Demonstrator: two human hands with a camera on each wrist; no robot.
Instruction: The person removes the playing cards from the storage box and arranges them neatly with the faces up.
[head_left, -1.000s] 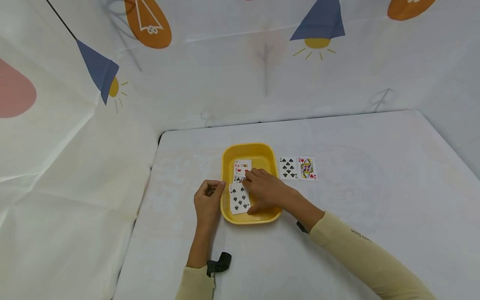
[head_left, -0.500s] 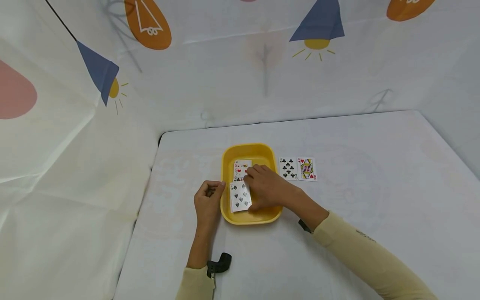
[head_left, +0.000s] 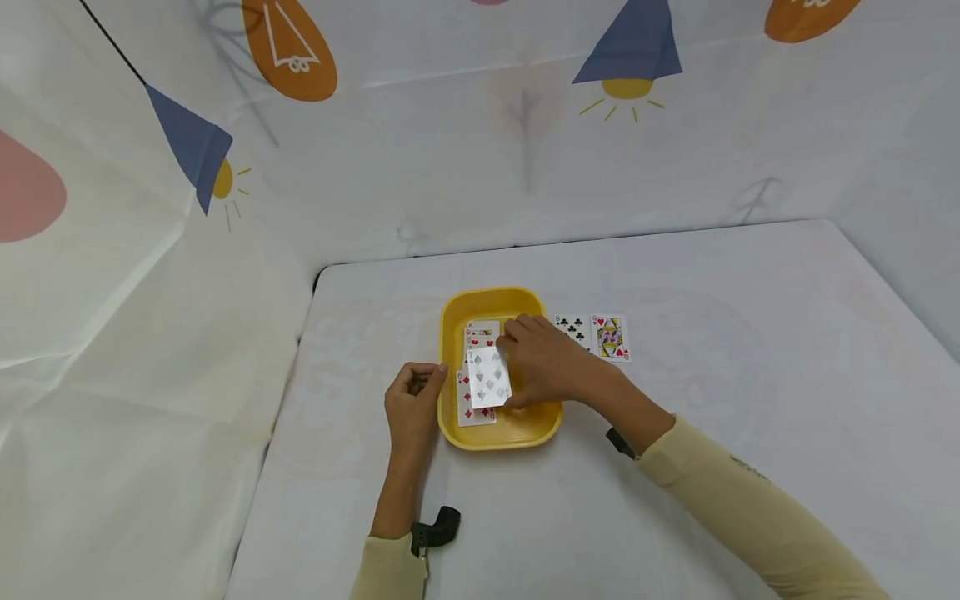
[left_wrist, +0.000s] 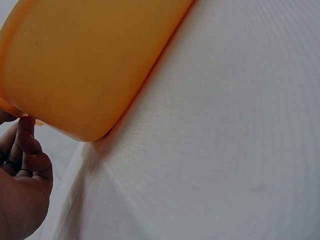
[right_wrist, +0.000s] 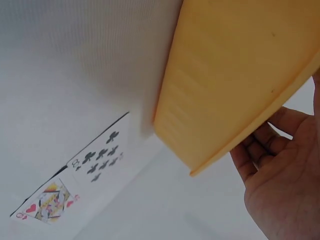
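Observation:
A yellow tray (head_left: 525, 421) sits on the white table (head_left: 735, 333) and holds several playing cards. My right hand (head_left: 512, 360) pinches a spade card (head_left: 489, 377) and holds it tilted just above the tray. A red diamond card (head_left: 469, 410) lies face up beneath it, with more cards (head_left: 480, 333) behind. My left hand (head_left: 431, 380), fingers curled, grips the tray's left rim. In the left wrist view a fingertip (left_wrist: 25, 125) touches under the tray's (left_wrist: 85, 60) rim. In the right wrist view my right hand (right_wrist: 280, 185) reaches over the tray's wall (right_wrist: 240, 75).
An eight of clubs (head_left: 575, 327) and a queen of hearts (head_left: 610, 337) lie face up side by side just right of the tray, the clubs card (right_wrist: 100, 155) and the queen (right_wrist: 47, 202) also showing in the right wrist view. Patterned cloth walls (head_left: 225, 250) rise behind and left.
My right hand lifted the spade card off the pile and drew it up and to the right, uncovering the red diamond card. The left hand stayed at the tray's rim.

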